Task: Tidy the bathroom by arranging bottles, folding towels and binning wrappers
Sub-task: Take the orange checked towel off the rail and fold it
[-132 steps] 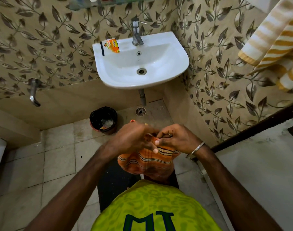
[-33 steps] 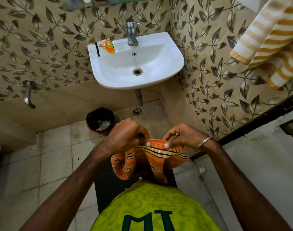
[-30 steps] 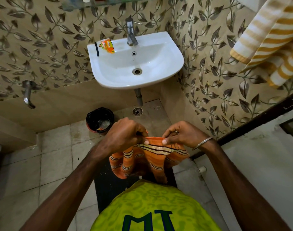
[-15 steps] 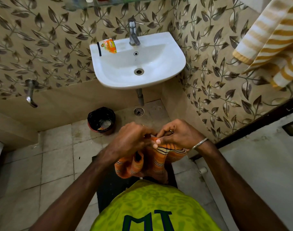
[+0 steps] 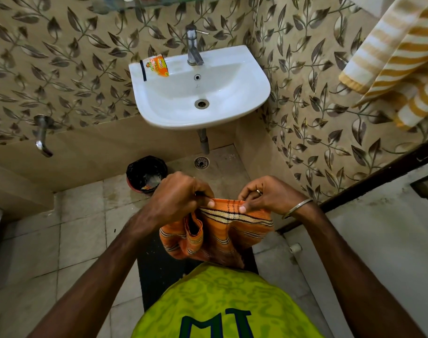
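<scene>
1. The sink is white and is fixed on the leaf-pattern wall, with a tap at its back rim
2. A yellow-white striped towel hangs at the upper right
3. The orange towel with dark and cream stripes hangs bunched in the air in front of the person, above a black mat, held by its top edge
4. The bin is dark and stands on the floor under the sink, left side, with some rubbish inside
5. The left hand pinches the towel's top edge, fingers curled
6. The right hand pinches the same edge just beside it; it has a ring and a bangle
7. An orange wrapper lies on the sink's back left rim, beside a thin black stick
</scene>
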